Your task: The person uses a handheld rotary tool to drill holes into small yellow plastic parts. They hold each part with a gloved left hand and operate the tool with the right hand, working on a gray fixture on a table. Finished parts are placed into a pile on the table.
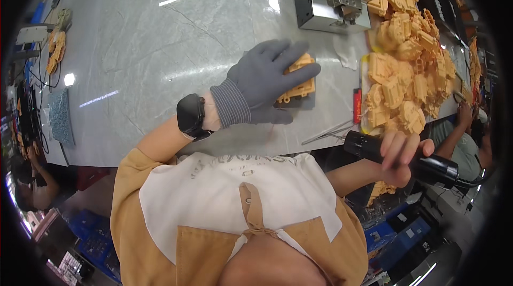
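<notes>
My left hand (pixel 267 80), in a grey knitted glove, lies with its fingers spread over an orange plastic part (pixel 299 92). The part rests on a dark flat block (pixel 305 102) on the table, and the hand covers much of it. Bare fingers of my right hand (pixel 401 155) wrap round a black electric screwdriver (pixel 366 144) off the table's near edge, its thin bit pointing left and a cable running from its back end. Close to that bit, metal tweezers (pixel 326 135) lie at the table edge.
Many orange parts are heaped (pixel 403 67) on the right. At the back right stands a boxy metal screw-feeding machine (pixel 339 3). A red tool (pixel 357 105) lies beside the heap. Far left are a blue-grey pad (pixel 61 116) and more orange parts (pixel 56 51). People sit at both sides.
</notes>
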`<state>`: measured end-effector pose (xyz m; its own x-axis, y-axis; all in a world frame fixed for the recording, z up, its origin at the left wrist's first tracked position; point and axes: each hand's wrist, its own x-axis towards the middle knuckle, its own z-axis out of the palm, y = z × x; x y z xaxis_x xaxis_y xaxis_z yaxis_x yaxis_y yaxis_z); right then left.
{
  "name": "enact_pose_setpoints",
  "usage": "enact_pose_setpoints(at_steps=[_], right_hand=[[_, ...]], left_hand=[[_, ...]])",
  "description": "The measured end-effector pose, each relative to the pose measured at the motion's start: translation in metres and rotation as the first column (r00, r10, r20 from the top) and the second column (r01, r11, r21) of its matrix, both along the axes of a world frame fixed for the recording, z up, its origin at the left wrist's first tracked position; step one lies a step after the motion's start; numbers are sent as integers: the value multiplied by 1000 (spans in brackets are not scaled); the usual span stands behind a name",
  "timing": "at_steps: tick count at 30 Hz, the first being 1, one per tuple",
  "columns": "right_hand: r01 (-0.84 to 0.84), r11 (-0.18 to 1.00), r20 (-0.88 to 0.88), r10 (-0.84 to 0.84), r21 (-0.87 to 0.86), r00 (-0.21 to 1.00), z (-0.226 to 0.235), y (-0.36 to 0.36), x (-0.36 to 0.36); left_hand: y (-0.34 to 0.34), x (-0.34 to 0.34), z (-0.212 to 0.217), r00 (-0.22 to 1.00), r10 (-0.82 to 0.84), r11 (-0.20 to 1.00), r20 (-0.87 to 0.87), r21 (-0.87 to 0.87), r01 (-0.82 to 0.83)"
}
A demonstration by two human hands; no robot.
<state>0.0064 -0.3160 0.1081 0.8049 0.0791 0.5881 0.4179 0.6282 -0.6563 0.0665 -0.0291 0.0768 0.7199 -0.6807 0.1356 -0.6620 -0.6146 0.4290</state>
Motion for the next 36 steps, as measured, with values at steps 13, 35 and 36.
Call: enact_pose_setpoints(at_steps=[13,35,36], right_hand=[[256,966,-30,-257,-14,966,15,19,43],[508,787,-83,-566,-351,820,30,100,135],[442,843,-84,-486,-308,870,32,101,115]], left_hand=[[2,-7,2,993,12,990,114,-143,5],[37,-13,-64,923,357,826,-140,-415,-382],[36,-13,-66,923,355,821,-151,-421,-385]])
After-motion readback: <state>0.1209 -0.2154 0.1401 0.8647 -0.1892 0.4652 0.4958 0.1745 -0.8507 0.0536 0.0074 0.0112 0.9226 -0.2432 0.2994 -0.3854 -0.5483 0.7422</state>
